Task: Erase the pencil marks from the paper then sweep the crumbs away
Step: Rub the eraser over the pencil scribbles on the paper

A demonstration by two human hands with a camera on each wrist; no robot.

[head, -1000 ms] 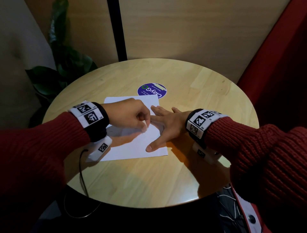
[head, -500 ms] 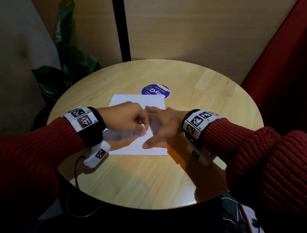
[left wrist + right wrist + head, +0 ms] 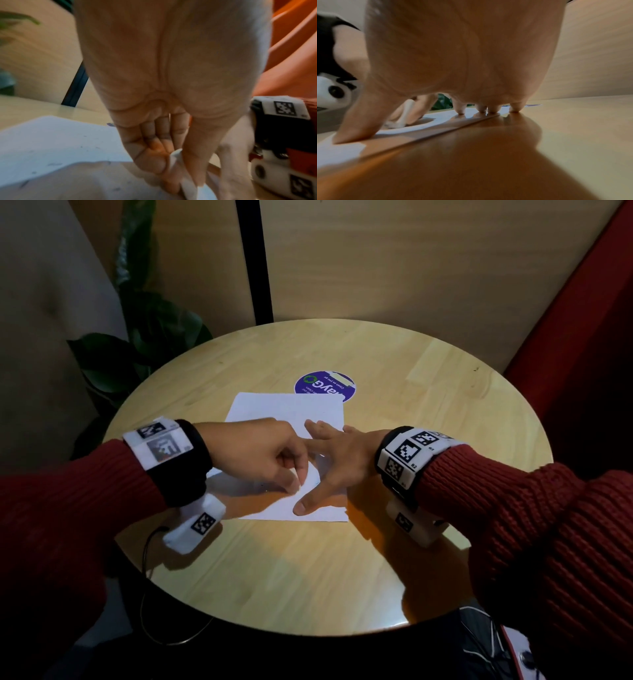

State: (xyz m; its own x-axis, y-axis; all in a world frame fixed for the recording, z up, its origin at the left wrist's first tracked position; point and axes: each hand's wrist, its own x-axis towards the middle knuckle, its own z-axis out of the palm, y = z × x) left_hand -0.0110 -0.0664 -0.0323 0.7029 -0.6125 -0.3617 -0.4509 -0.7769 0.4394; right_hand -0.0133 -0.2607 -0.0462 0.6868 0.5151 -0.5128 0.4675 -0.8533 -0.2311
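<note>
The right hand (image 3: 337, 460) stays splayed, thumb and fingertips pinning the paper (image 3: 287, 412) mid-surface. The left hand (image 3: 263, 453), pinching a white eraser (image 3: 176, 159), has slid toward 6 o'clock; rubbing continues, and dark crumbs (image 3: 54, 164) await sweeping.

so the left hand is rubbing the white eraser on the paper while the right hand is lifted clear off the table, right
Not quite. The right hand is not lifted: its spread fingertips and thumb press the paper down on the table, as the right wrist view shows. The rest holds: the left hand pinches the white eraser against the sheet.
</note>
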